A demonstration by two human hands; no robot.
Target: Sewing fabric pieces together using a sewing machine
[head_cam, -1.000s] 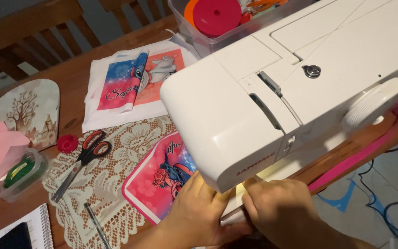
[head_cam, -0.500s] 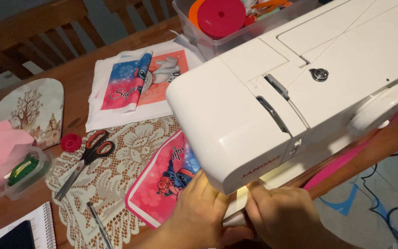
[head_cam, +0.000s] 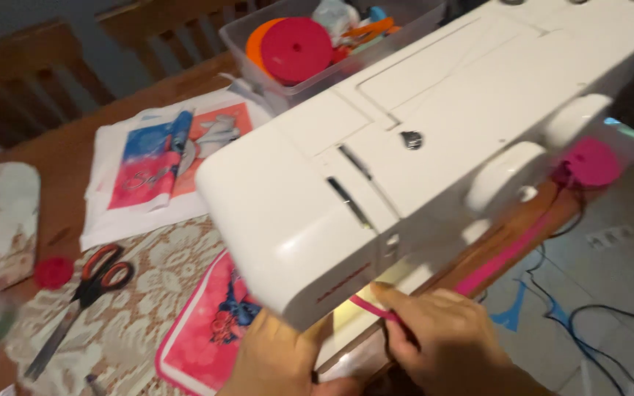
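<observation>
While the white sewing machine (head_cam: 405, 154) fills most of my view, both my hands sit low under its head end, where the lamp throws light on the needle area. My right hand (head_cam: 442, 337) has its grip narrowed on a pink strip (head_cam: 376, 308), thumb and forefinger pinching it just ahead of my knuckles so it runs straight in under the machine; the same pink band shows again beyond my grip, trailing along the worktop (head_cam: 67, 154) edge toward a pink spool (head_cam: 591, 163). My left hand (head_cam: 277, 359) lies just beside it, curled with the palm down; its fingertips are hidden under the machine, so I cannot tell whether that grip holds anything. Left of it lies a pink printed fabric panel (head_cam: 207, 330) on a lace mat (head_cam: 155, 264), flat and close, within easy reach. Farther left rest scissors (head_cam: 86, 290) with orange handles. Well beyond my hands, behind the machine, a clear bin (head_cam: 310, 81) holds ribbon rolls, kept off the sewing area.
</observation>
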